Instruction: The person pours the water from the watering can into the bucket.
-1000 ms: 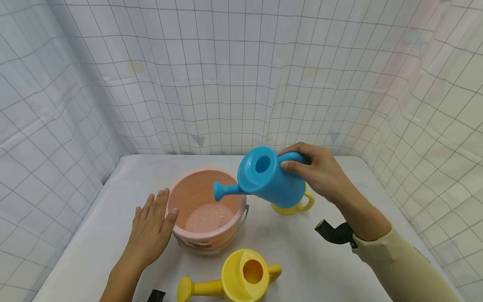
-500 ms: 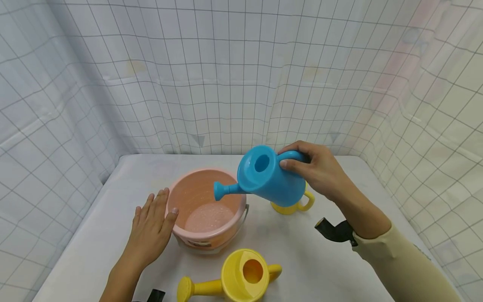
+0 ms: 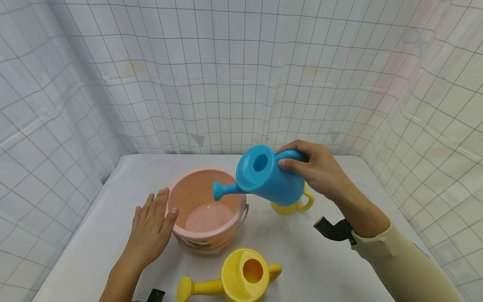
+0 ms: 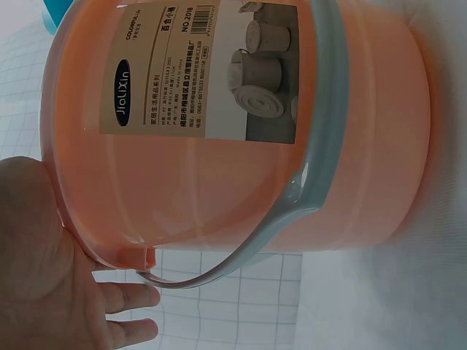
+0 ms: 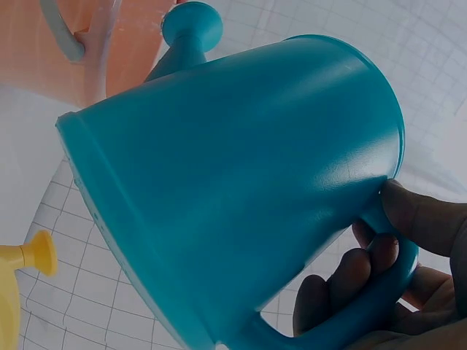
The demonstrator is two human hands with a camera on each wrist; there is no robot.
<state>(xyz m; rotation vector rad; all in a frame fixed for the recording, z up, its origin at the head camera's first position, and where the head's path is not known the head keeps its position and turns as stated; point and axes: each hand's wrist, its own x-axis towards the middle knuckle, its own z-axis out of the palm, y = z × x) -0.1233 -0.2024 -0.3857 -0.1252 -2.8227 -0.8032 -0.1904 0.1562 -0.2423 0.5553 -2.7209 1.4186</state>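
The right hand [image 3: 313, 167] grips the blue can [image 3: 271, 178] by its handle near center — tilted, spout over the bucket [image 3: 194, 191], apparently mid-pour, though no stream can be made out. The left hand [image 3: 151, 230], fingers straight, rests at the bucket's left rim. More tilt seems called for — one yellow can [image 3: 241, 272] borders the bottom edge, another [image 3: 288, 209] stands half-hidden behind; the table [image 3: 320, 264] offers room lower right.
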